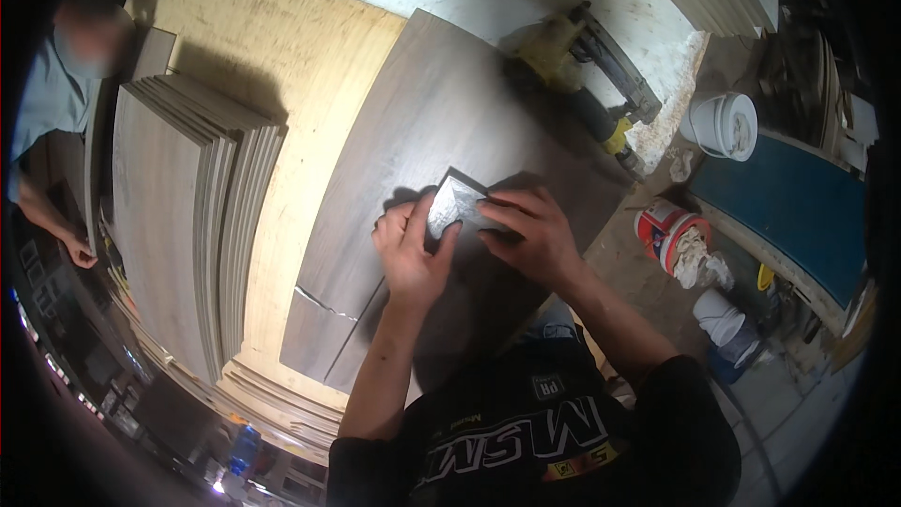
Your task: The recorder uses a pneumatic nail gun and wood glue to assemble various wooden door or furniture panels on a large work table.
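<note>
In the middle of the view, a small, flat, shiny silver piece (455,205) is held between my two hands, just above a grey-brown wood-grain board (375,169). My left hand (410,253) grips its left edge with thumb and fingers. From the other side, the fingertips of my right hand (533,233) are closed on its right edge. I cannot make out exactly what kind of piece it is. A yellow and black nail gun (615,70) lies beyond my right hand, at the board's far right. Near the board's lower left corner runs a thin pale line.
A stack of wood-grain panels (164,216) stands at left on the light wooden tabletop (310,47). Another person (56,103) is beyond it. On the right are a white bucket (723,127), a red bucket (671,230) with pale cloth, and a blue-green panel (788,197).
</note>
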`<state>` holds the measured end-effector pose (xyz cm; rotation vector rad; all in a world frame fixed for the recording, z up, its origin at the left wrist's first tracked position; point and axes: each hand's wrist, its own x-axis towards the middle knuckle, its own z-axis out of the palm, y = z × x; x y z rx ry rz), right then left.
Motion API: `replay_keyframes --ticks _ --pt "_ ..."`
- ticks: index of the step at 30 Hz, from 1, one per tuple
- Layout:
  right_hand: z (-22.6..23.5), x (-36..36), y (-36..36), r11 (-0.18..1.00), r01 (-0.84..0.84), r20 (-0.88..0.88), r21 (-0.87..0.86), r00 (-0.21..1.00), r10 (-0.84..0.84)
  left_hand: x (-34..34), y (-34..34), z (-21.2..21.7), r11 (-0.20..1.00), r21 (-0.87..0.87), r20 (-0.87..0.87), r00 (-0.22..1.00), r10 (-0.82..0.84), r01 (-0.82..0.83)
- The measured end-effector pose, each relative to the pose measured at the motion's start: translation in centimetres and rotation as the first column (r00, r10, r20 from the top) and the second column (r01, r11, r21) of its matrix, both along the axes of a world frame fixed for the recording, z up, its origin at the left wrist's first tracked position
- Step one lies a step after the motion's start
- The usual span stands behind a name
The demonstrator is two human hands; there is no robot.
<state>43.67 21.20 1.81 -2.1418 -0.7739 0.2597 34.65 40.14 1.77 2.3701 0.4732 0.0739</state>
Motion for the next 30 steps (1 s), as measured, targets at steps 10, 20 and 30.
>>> replay_keyframes --ticks 10,20,30 --pt "0.2 0.4 -0.2 1.000 -0.024 0.069 -0.001 0.997 0.024 0.4 -0.4 0.2 0.999 -0.021 0.064 0.997 0.031 -0.030" --pt "0.9 -0.9 0.7 0.997 -0.072 0.154 -0.026 0.985 0.076 -0.8 0.1 0.5 1.000 0.013 0.110 0.994 0.017 -0.019" --pt "3.7 -2.9 -2.5 0.965 -0.229 0.340 -0.129 0.904 0.260 -15.7 -4.5 4.4 0.949 -0.088 0.353 0.881 0.315 -0.304"
